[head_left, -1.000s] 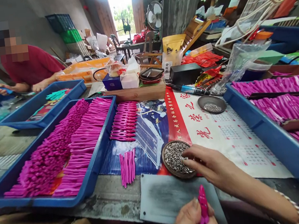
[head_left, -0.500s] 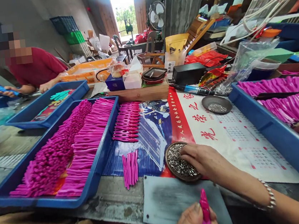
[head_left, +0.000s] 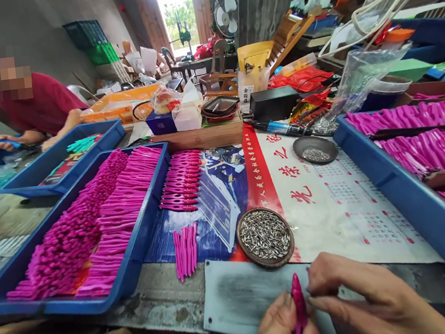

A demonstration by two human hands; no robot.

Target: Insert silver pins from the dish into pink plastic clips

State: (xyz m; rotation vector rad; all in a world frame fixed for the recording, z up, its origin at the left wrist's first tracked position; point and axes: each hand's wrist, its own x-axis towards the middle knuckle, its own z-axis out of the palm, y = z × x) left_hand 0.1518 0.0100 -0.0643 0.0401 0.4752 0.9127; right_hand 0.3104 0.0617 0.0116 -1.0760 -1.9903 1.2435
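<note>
Gripping pink clip [head_left: 297, 300] in left hand [head_left: 279, 327], right hand [head_left: 366, 300] pinched closed against it (both over grey board [head_left: 240, 293])

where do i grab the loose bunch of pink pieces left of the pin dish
Pinch the pink bunch across its middle from above, thumb and fingers on its long sides: the pieces lie flat, side by side, with room either side.
</note>
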